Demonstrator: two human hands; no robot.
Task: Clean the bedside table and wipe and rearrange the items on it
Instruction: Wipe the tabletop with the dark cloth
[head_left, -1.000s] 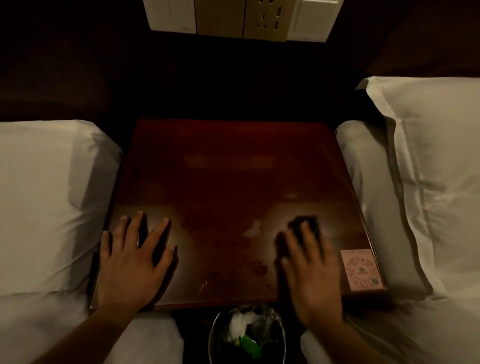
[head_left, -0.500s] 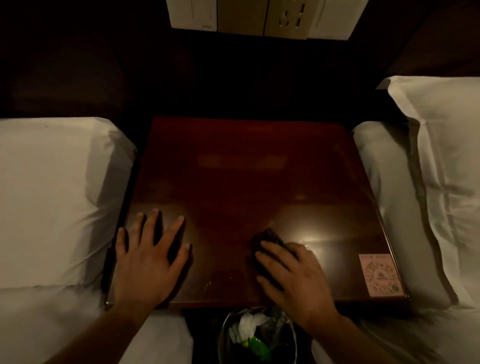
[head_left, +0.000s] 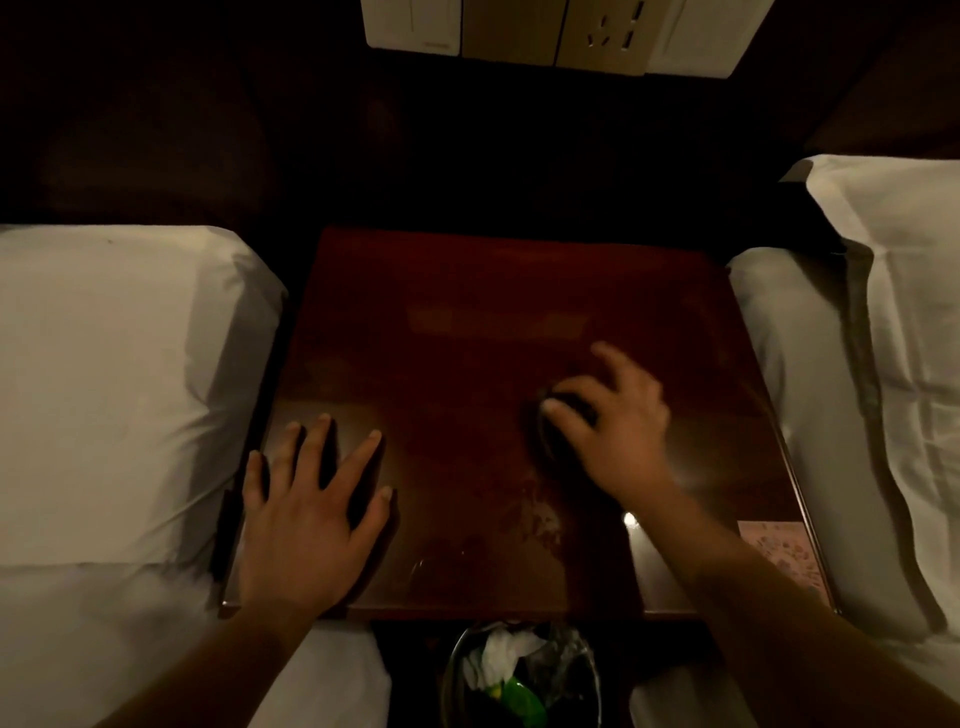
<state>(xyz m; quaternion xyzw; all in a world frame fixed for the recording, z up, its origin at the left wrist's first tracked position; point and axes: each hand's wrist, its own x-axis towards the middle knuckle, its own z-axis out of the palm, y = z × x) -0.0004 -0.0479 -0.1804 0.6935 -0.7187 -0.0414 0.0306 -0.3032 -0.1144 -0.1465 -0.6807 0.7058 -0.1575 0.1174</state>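
Note:
A dark reddish wooden bedside table (head_left: 467, 312) fills the middle of the head view, dimly lit. My left hand (head_left: 306, 509) lies flat with spread fingers on the table's near left corner, holding nothing. My right hand (head_left: 618, 431) presses a small dark cloth (head_left: 563, 410) onto the right middle of the tabletop; most of the cloth is hidden under the fingers. Faint smears show on the wood near the front centre. A pink printed card (head_left: 784, 551) lies at the near right corner.
White-sheeted beds flank the table, left bed (head_left: 104, 389) and right bed (head_left: 893, 389) with a pillow. A waste bin (head_left: 519, 675) holding tissues and something green stands below the front edge. A wall panel with switches and a socket (head_left: 556, 36) is behind.
My right hand has slid the cloth from the near right edge to the left and then away from me toward the table's right middle. My left hand has stayed planted.

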